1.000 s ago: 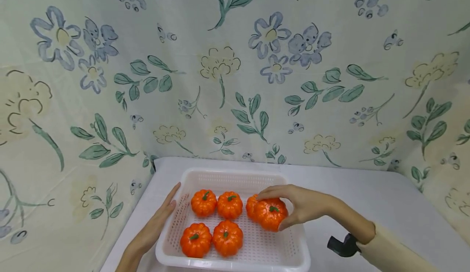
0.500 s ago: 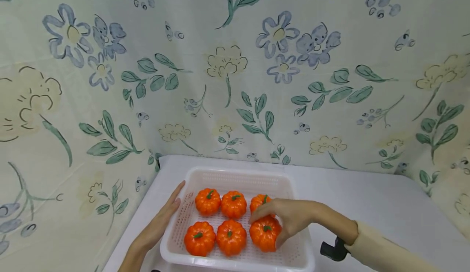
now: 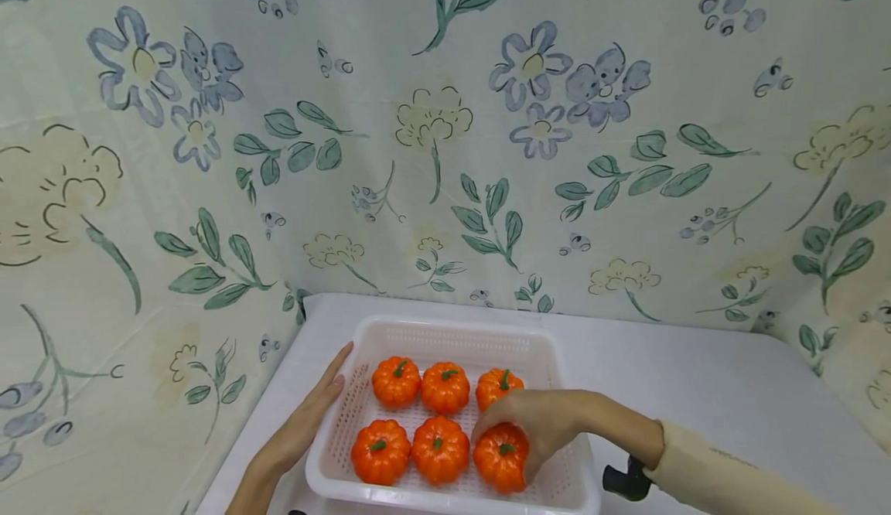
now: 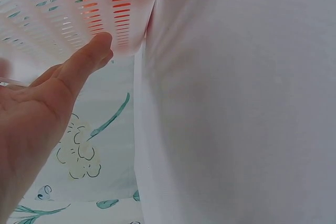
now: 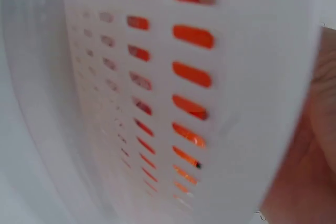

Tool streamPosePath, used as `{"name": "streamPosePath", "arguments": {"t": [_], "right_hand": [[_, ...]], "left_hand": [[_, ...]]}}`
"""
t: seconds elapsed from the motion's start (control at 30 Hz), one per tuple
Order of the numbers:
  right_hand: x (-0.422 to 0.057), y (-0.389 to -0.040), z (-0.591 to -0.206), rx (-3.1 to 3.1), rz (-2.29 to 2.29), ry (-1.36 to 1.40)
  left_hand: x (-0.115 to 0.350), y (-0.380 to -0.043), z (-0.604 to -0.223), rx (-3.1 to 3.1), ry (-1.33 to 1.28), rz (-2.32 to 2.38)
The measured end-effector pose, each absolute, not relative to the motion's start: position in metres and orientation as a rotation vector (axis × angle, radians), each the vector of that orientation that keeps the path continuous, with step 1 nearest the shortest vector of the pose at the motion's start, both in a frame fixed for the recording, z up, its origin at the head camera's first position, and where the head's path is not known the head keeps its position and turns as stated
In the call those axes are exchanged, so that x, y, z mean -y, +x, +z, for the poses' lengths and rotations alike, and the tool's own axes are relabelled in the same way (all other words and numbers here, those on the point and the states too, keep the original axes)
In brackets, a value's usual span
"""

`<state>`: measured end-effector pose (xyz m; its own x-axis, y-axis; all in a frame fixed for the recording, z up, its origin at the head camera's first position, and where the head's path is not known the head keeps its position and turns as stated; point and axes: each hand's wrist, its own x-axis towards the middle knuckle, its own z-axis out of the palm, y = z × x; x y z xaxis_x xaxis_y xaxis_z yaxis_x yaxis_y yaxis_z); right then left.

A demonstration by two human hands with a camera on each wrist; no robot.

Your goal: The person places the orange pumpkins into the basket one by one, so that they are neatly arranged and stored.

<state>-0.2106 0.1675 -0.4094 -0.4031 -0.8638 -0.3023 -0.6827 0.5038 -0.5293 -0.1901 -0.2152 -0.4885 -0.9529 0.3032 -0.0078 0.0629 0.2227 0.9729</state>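
Note:
A white slotted plastic basket holds several small orange pumpkins with green stems, set in two rows. My right hand reaches over the basket's right side and grips the front-right pumpkin, thumb and fingers curled about its sides. Just behind that hand sits the back-right pumpkin, partly covered by it. Along the outer left wall lies my left hand with straight fingers. In the left wrist view the fingers of this hand lie against the slotted wall. The right wrist view shows mostly the basket wall.
A white cloth-covered table carries the basket and extends to the right. Behind and at both sides hangs a flower-patterned curtain. A black strap-like piece sits by the right wrist.
My right hand has brought the pumpkin it grips forward and down into the front-right spot of the basket. The left hand has stayed at the left wall, while the head view has shifted slightly.

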Motion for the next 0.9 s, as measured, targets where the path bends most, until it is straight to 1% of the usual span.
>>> {"name": "streamPosePath", "arguments": {"t": [0.23,0.9], "right_hand": [[-0.1633,-0.2088,-0.4152,-2.204,-0.39,-1.247],[-0.1613,-0.2041,-0.413,-2.245,-0.32,-1.18]], "left_hand": [[0.2147,-0.1903,-0.4881,-2.302,0.338,1.803],[0.2143,-0.1898,-0.4876,-2.3,0.342,1.805]]}}
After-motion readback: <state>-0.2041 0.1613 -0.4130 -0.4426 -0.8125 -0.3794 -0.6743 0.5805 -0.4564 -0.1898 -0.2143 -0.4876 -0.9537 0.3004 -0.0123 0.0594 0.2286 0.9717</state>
